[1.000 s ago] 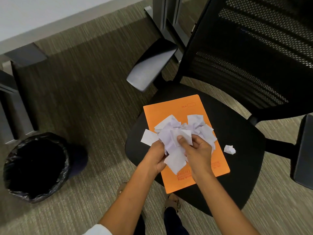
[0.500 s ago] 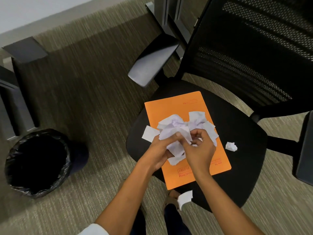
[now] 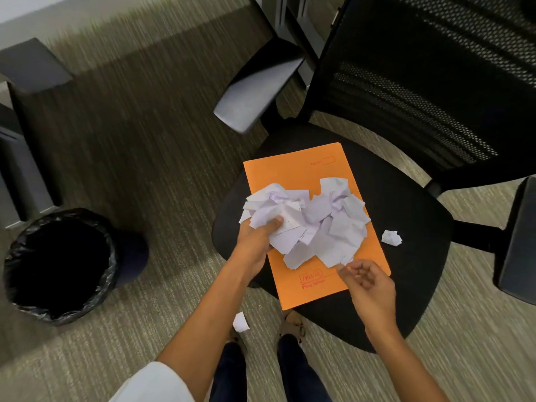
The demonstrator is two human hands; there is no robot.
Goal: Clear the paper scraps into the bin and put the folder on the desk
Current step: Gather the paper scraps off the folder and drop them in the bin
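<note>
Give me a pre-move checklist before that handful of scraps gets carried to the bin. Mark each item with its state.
1. Left hand grips part of the paper scraps: ok.
2. All of the pile gathered: not ok, much of it lies loose on the orange folder.
3. Right hand helping to hold: not ok, it is off the pile, holding nothing.
4. Bin open and lined: ok.
5. Strays collected: not ok, a crumpled scrap lies on the chair seat and a fallen scrap on the carpet.
</note>
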